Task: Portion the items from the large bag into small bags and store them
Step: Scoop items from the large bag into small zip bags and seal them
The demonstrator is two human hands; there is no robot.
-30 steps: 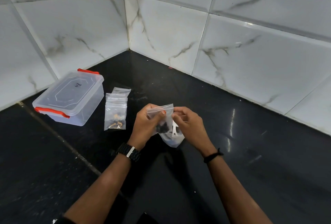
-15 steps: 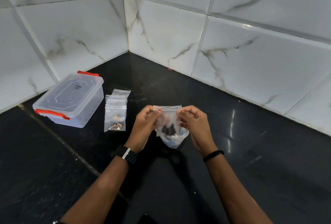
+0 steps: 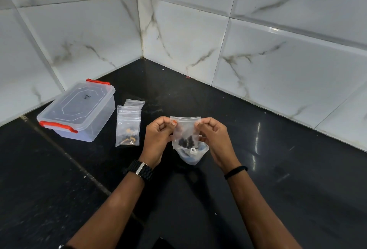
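We hold the small bag (image 3: 186, 129) upright over the black counter (image 3: 278, 169), a clump of small dark pieces (image 3: 186, 142) settled at its bottom. Our left hand (image 3: 158, 139) pinches the top left corner between thumb and fingertips; our right hand (image 3: 215, 139) pinches the top right corner the same way — both clamped on the bag's sealing strip. Just behind and below it sits the large bag (image 3: 193, 154) (a white piece shows inside). To the left lies a stack of small bags (image 3: 128, 125), and beyond them a clear box (image 3: 79, 109) with red clips, lid on, near the tiled wall (image 3: 89, 40).
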